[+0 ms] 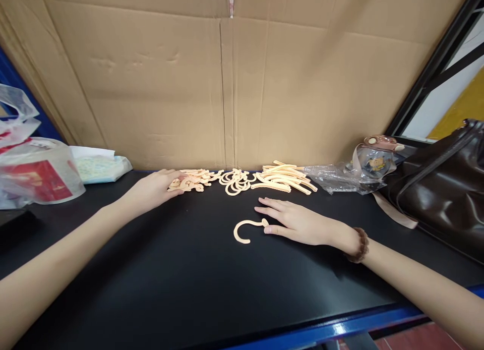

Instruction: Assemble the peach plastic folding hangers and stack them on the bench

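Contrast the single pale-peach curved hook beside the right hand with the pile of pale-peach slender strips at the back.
The curved hook bends round like a C, whereas the slender strips look nearly straight. The hook is alone by the right hand; the strips overlap in a pile farther back. Both share a similar pale-peach colour.

My left hand (157,185) reaches into a pile of small peach pieces (198,178); I can't tell whether it pinches one. I have my right hand (297,220) spread low over the black table (170,279), thumb at the knobbed end of a single peach hook (236,232). Beyond lie heaped hooks (237,181) and curved strips (280,177), before upright cardboard (151,88).
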A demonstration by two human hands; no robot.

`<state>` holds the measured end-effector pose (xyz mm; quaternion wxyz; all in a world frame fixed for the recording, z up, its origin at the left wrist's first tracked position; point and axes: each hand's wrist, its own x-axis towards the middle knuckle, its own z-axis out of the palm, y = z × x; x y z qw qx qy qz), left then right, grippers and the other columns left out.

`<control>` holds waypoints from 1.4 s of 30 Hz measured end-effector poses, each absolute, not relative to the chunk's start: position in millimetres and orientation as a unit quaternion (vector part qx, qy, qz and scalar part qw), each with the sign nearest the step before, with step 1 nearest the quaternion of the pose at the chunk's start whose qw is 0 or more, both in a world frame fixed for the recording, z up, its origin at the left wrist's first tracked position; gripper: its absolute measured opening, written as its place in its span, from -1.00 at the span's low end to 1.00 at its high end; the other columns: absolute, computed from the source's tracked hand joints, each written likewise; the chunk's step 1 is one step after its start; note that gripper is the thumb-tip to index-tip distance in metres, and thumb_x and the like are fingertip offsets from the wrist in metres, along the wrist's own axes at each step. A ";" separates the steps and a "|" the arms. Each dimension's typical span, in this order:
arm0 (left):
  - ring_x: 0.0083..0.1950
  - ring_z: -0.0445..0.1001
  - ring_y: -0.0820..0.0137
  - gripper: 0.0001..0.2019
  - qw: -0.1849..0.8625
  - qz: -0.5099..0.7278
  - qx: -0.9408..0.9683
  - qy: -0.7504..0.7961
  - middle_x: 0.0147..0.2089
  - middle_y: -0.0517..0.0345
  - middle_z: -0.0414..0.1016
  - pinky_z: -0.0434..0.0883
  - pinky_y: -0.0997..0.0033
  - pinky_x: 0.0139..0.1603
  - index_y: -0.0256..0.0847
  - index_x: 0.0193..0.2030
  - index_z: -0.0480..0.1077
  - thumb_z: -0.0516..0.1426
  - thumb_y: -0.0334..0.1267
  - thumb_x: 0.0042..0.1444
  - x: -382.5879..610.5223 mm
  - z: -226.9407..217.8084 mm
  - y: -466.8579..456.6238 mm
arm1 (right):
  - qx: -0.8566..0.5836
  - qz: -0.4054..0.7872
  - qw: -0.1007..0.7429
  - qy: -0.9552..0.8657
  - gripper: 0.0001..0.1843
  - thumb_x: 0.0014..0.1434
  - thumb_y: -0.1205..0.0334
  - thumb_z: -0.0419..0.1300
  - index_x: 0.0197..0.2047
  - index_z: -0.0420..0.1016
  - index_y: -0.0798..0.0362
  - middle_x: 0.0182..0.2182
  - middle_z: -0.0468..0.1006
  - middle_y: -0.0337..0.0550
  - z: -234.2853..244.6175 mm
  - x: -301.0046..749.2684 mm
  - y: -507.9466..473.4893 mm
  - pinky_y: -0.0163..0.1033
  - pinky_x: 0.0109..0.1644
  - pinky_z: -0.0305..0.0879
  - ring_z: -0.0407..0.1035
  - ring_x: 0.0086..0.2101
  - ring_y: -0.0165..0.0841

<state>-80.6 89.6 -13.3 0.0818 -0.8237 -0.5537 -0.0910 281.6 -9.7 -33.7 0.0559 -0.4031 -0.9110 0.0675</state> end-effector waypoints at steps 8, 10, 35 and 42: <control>-0.05 0.41 0.21 -0.73 0.068 -0.125 -0.826 -0.545 -0.04 0.06 0.45 0.28 0.37 -0.17 -0.18 -0.06 0.34 -0.05 -0.13 0.21 -78.2 -7.4 82.3 | -0.397 0.085 0.080 -0.910 -0.30 0.31 -0.22 -0.16 0.34 0.13 0.03 0.36 0.00 -0.05 -34.5 282.6 -10.3 -0.02 0.36 -0.09 -0.10 0.32 -0.16; -0.10 0.43 0.24 -0.77 0.056 -0.132 -0.826 -0.545 -0.11 0.11 0.48 0.28 0.40 -0.17 -0.16 -0.13 0.36 -0.04 -0.17 0.20 -77.3 -7.2 82.5 | -0.397 0.088 0.085 -0.909 -0.30 0.30 -0.22 -0.15 0.34 0.14 0.02 0.36 0.00 -0.06 -34.8 282.7 -10.1 -0.01 0.36 -0.09 -0.09 0.32 -0.15; -0.23 0.52 0.27 -0.68 -0.350 -0.231 -0.746 -0.517 -0.32 0.13 0.58 0.42 0.31 -0.21 -0.16 -0.29 0.46 0.18 0.02 -0.09 -5.2 -18.7 36.4 | -0.391 0.079 0.093 -0.912 -0.30 0.30 -0.21 -0.14 0.33 0.15 0.05 0.35 0.00 -0.02 -37.0 283.1 -9.7 0.01 0.35 -0.07 -0.08 0.32 -0.12; -0.15 0.43 0.23 -0.69 -0.250 -0.188 -0.816 -0.487 -0.26 0.16 0.57 0.35 0.20 -0.10 -0.07 -0.29 0.52 0.14 0.08 0.00 11.3 -31.3 19.9 | -0.395 0.065 0.076 -0.913 -0.30 0.31 -0.20 -0.15 0.34 0.13 0.06 0.36 -0.02 -0.01 -37.6 282.8 -9.2 0.00 0.36 -0.08 -0.11 0.32 -0.13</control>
